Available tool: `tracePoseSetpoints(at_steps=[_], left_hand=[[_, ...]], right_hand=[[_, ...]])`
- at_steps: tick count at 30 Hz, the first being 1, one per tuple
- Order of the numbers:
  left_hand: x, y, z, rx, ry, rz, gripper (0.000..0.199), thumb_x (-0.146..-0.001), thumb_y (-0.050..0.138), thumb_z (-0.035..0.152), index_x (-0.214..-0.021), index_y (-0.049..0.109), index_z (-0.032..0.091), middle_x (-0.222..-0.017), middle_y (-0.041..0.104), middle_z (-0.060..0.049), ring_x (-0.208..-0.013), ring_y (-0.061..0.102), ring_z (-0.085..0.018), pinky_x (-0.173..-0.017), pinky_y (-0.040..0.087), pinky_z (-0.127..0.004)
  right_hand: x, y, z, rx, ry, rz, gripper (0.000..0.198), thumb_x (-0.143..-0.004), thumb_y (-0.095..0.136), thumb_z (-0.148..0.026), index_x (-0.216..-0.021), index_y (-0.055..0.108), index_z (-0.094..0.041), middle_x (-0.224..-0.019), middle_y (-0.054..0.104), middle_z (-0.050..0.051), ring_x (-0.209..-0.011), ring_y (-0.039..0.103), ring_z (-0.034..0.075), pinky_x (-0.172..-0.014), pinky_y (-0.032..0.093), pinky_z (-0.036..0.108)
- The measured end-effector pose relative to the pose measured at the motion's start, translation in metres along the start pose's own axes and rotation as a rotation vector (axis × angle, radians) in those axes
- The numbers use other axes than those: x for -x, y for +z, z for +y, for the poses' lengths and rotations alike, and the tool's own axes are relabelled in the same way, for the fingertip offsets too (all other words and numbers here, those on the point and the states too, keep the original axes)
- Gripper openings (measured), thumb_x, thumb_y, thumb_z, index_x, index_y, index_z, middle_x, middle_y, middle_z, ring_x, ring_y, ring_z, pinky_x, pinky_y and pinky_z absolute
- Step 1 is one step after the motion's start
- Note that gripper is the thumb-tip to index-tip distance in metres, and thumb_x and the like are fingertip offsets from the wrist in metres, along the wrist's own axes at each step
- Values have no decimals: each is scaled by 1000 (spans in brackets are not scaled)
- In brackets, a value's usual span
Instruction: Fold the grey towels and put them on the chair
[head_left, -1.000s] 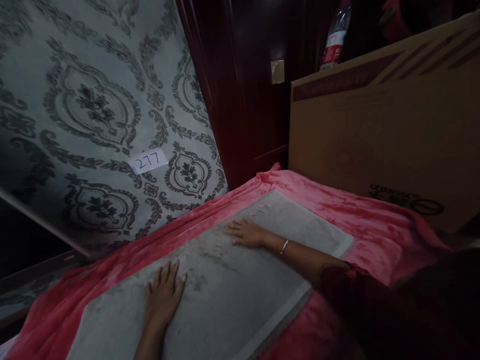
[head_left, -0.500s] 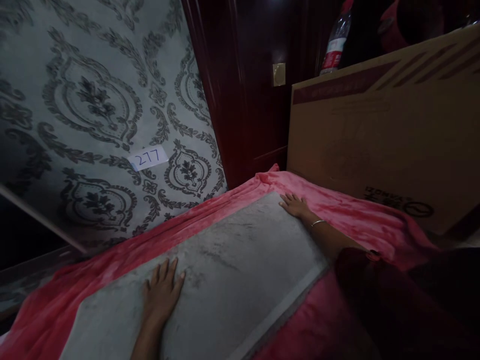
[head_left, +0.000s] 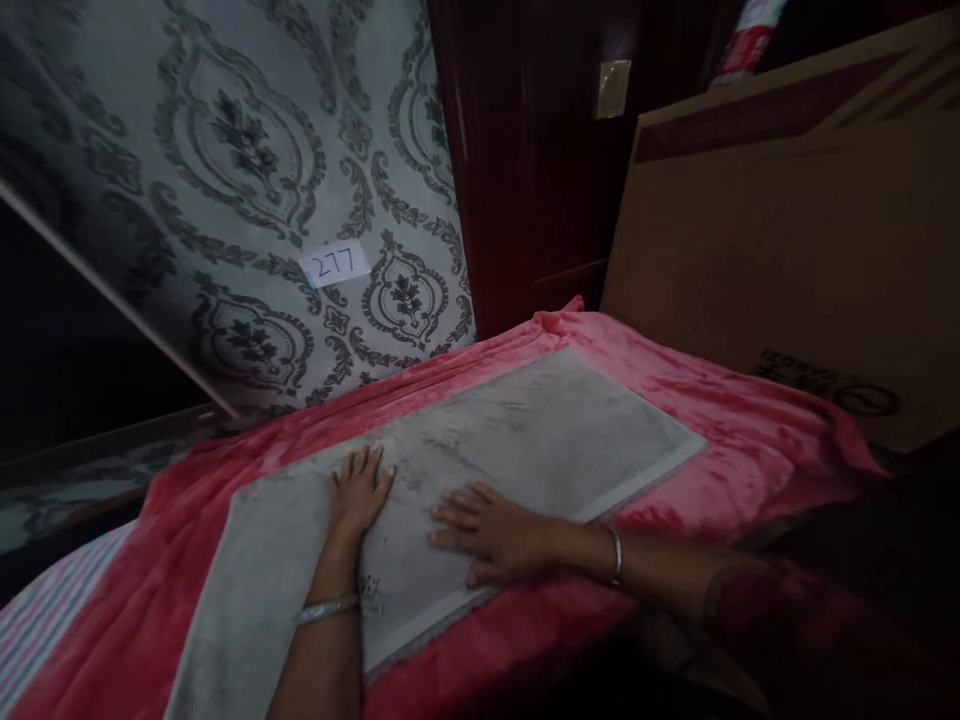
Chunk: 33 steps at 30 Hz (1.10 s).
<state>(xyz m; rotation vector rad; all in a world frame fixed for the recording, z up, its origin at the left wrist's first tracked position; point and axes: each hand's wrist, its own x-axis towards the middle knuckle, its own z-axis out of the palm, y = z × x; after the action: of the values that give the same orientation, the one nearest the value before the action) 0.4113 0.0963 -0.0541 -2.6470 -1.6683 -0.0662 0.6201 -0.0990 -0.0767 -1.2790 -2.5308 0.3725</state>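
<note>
A grey rectangular cloth [head_left: 525, 430], perhaps a towel, lies spread out on a pink-red plush blanket [head_left: 720, 490]. My left hand [head_left: 361, 492] rests flat on the cloth's left part, fingers spread, a bangle on the wrist. Palm down near the cloth's front edge, my right hand [head_left: 495, 532] has its fingers apart and points left toward the other hand. Neither hand grips anything. Faint dark marks and creases show on the cloth between and beyond the hands.
Behind the blanket stands a patterned wall with a paper label [head_left: 336, 263] reading 277. A dark red door or cabinet [head_left: 532, 170] adjoins it. At the right is a large cardboard box [head_left: 787, 240], with a bottle [head_left: 748, 45] behind its top edge. Striped fabric [head_left: 64, 610] shows at lower left.
My right hand has moved from the cloth's far right corner toward me and left, onto the near middle. My left hand stays flat on the cloth. The camera view has shifted.
</note>
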Motion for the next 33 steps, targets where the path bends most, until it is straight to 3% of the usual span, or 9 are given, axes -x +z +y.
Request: tracePoseSetpoints(at_steps=[3,8,11,14,18,21,23,28,33], left_hand=[[3,1,0,-4,18,27,58,-101,34,45,-154,40,24,-164,32,-9,-153,24,-32,-121,22,-60],[10,-2,5,-15,22,78,56,-101,34,45,-153,42,25,-162,35,-9,-151,27,-33,-120,26,-59],[14,-6,5,5,34,42,57,-101,36,47,-155,39,31,-164,33,-5,-152,26,-34,-119,25,-62],[16,-9,2,44,73,1,57,-99,39,51,-155,37,37,-164,31,1,-152,23,-36,-120,22,-65],[16,-8,-2,60,114,13,56,-99,39,48,-154,39,36,-164,31,2,-153,20,-36,-120,20,-66],[12,-6,-4,48,118,25,56,-99,39,47,-154,40,34,-164,31,1,-153,21,-36,-119,22,-66],[8,-4,-7,46,120,23,56,-99,39,48,-154,39,35,-164,30,1,-153,21,-37,-119,22,-65],[-2,2,-9,39,108,-1,58,-99,34,51,-155,36,36,-166,27,2,-154,18,-34,-120,19,-64],[-2,7,-9,86,71,76,62,-100,22,53,-158,32,33,-167,23,0,-154,18,-33,-119,23,-64]], right_hand=[[-5,-3,-7,-38,-104,0,61,-103,43,-52,-158,34,-28,-164,29,7,-154,14,23,-124,9,48],[-23,-47,56,142,508,185,59,-105,37,-44,-158,33,-19,-167,16,15,-154,11,30,-122,15,54],[-38,-55,72,172,677,147,61,-105,36,-45,-158,31,-14,-164,19,21,-152,17,37,-118,19,62],[-49,-30,41,172,475,89,62,-102,44,-52,-157,36,-24,-165,25,13,-151,20,35,-120,16,59],[-53,18,-26,92,-53,-5,63,-101,44,-57,-158,33,-31,-165,26,5,-153,17,28,-122,13,55],[-51,22,-33,71,-173,6,56,-104,40,-51,-157,34,-34,-164,29,2,-153,18,21,-123,14,48],[-39,2,-6,127,0,83,55,-104,42,-50,-156,37,-33,-164,29,4,-153,18,22,-123,15,47],[32,-56,87,257,830,208,60,-105,35,-50,-158,34,-23,-165,23,15,-152,19,31,-119,19,57],[90,-61,123,282,924,196,62,-103,32,-57,-159,30,-32,-167,19,5,-154,16,27,-122,14,51]])
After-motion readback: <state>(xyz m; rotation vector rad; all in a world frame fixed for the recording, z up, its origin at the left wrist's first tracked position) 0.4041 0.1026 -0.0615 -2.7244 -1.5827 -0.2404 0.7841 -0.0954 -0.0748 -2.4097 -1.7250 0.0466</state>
